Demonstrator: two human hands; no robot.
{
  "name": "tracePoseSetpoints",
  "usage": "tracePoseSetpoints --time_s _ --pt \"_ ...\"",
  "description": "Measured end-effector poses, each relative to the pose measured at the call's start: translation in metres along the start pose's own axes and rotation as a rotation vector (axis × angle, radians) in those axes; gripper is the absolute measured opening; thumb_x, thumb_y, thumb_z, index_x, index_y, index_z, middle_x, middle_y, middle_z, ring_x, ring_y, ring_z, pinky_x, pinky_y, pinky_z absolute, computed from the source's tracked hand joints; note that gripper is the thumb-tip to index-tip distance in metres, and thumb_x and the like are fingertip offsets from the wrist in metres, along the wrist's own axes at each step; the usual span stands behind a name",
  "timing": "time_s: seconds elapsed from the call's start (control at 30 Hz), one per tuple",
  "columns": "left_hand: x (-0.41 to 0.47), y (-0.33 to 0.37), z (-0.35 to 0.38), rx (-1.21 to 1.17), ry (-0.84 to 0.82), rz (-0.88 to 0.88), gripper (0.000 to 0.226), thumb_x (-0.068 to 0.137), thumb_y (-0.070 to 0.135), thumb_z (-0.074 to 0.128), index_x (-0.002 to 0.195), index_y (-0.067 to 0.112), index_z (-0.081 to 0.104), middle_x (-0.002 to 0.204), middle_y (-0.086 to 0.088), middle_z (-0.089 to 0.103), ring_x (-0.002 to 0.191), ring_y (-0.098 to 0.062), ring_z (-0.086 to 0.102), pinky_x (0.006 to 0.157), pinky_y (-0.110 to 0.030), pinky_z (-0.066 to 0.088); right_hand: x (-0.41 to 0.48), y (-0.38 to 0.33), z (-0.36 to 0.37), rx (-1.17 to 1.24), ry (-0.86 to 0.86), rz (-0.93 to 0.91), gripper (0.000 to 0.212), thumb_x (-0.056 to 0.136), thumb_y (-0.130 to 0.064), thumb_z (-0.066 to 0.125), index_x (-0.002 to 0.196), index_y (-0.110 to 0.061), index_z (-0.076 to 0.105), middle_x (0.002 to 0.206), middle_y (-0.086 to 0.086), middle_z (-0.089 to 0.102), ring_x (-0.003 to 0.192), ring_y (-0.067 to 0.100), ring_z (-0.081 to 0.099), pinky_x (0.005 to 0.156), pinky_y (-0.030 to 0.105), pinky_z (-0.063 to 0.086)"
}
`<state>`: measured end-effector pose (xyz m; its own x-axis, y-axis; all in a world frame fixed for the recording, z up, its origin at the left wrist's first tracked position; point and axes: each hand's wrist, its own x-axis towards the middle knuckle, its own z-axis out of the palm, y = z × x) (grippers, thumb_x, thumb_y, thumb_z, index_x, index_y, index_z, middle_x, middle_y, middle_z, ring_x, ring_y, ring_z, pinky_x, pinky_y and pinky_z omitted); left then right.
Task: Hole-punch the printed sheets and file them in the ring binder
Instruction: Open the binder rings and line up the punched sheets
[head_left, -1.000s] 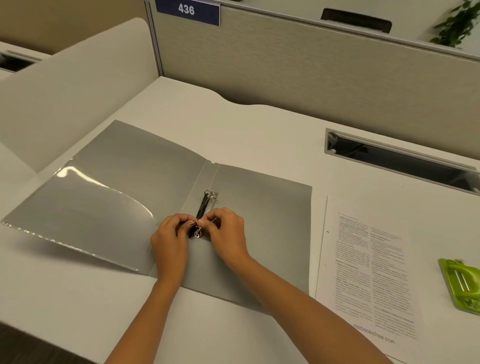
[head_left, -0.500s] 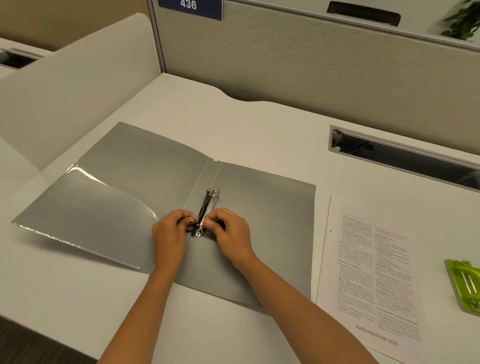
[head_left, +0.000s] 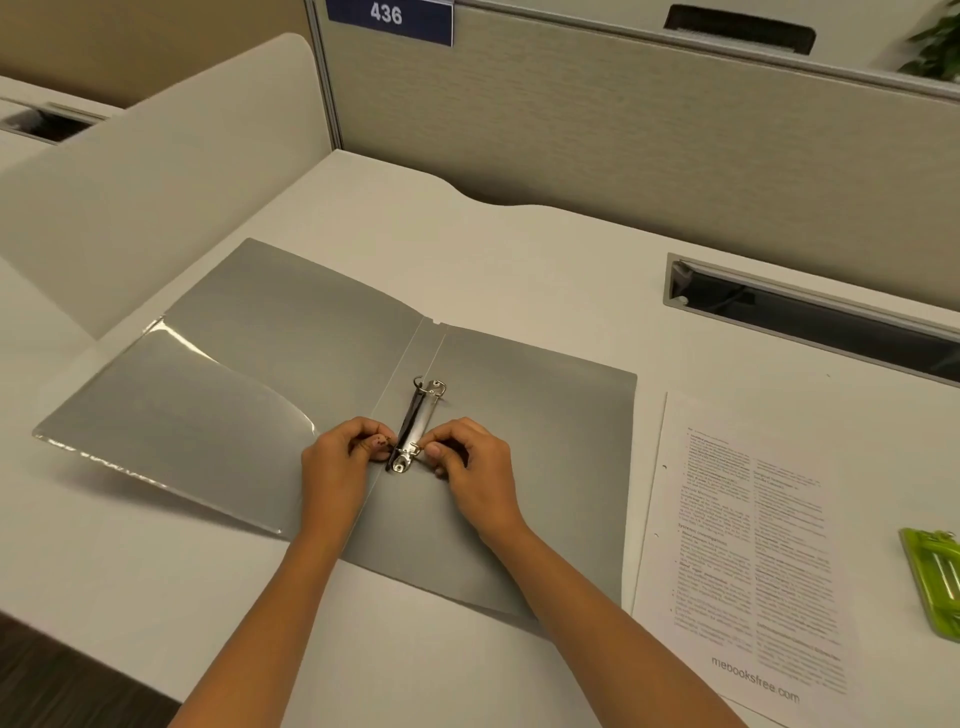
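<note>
There, on the white tabletop (head_left: 519, 270), the grey ring binder (head_left: 545, 447) lay opened flat, its spine running away from the person and both covers spread to either side. A clear pocket (head_left: 171, 405) covered the lower part of the left cover, whose near corner lifted slightly off the surface. The ring mechanism (head_left: 415, 421) sat just right of the spine fold, and its far ring stood parted at the top. Both hands met at the near ring. The right hand (head_left: 472, 467) had its fingers curled, thumb and forefinger pinching the right half of that ring. The left hand (head_left: 340, 462) was curled too, its fingertips tucked against the left side of the mechanism, but whether it actually gripped the ring's other half could not be told, since the fingers hid that spot. The printed sheets (head_left: 743, 551) lay flat to the right of the binder, just beside its right cover and not touching the hands, with two columns of text facing up and small dark marks near the left edge. The green hole punch (head_left: 935, 587) rested further right, cut off by the frame's edge. Behind the sheets a cable slot (head_left: 810, 317) opened in the tabletop, and a beige partition (head_left: 623, 156) with a blue number plate (head_left: 389, 18) reading 436 rose at the back.
</note>
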<state>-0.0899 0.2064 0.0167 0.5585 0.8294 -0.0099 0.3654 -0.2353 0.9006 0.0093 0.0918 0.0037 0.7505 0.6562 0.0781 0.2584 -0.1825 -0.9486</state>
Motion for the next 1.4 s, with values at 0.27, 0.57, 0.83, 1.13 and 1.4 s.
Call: tracePoseSetpoints --time_s 0.27,0.57,0.83,1.13,1.4 --pt "-0.006 -0.002 0.0 0.002 0.024 0.048 0.02 0.089 -0.001 0.057 0.086 0.012 0.072 0.083 0.004 0.072 0.073 0.004 0.067 0.066 -0.001 0.045 -0.003 0.001 -0.006 -0.008 0.012 -0.022 0.01 0.089 -0.003 0.062 0.086 -0.006 0.071 0.085 0.007 0.066 0.068 0.022 0.064 0.065 0.035 0.058" --pt "-0.029 0.017 0.023 0.057 0.2 0.214 0.024 0.1 0.015 0.041 0.105 0.018 0.064 0.102 0.001 0.063 0.091 -0.012 0.058 0.075 -0.018 0.042 -0.031 -0.001 -0.075 0.067 0.246 0.142 0.012 0.093 -0.008 0.058 0.099 -0.014 0.067 0.09 0.001 0.069 0.071 0.015 0.068 0.07 0.026 0.06" --pt "-0.066 0.049 0.072 0.194 -0.162 0.494 0.019 0.097 0.014 0.049 0.106 0.02 0.064 0.125 0.011 0.056 0.134 -0.006 0.036 0.109 -0.01 0.019 -0.067 0.004 -0.165 -0.157 0.629 0.236 0.023 0.089 0.001 0.06 0.096 -0.021 0.064 0.089 -0.009 0.066 0.084 0.003 0.064 0.079 0.02 0.055" --pt "-0.116 0.065 0.141 0.361 -0.59 0.71 0.036 0.1 0.038 0.039 0.132 0.027 0.051 0.152 0.009 0.037 0.145 -0.008 0.019 0.117 -0.022 -0.004 -0.122 0.014 -0.237 -0.602 0.742 0.634 0.043 0.091 -0.008 0.058 0.132 0.0 0.053 0.13 0.023 0.054 0.122 0.04 0.045 0.103 0.042 0.035" --pt "-0.13 0.054 0.168 0.538 -0.64 0.738 0.051 0.097 0.049 0.038 0.144 0.028 0.036 0.162 0.008 0.005 0.149 -0.012 0.002 0.121 -0.037 -0.005 -0.142 0.016 -0.254 -0.672 0.589 1.13 0.076 0.082 -0.04 0.072 0.131 0.007 0.038 0.133 0.029 0.04 0.123 0.043 0.041 0.1 0.048 0.041"
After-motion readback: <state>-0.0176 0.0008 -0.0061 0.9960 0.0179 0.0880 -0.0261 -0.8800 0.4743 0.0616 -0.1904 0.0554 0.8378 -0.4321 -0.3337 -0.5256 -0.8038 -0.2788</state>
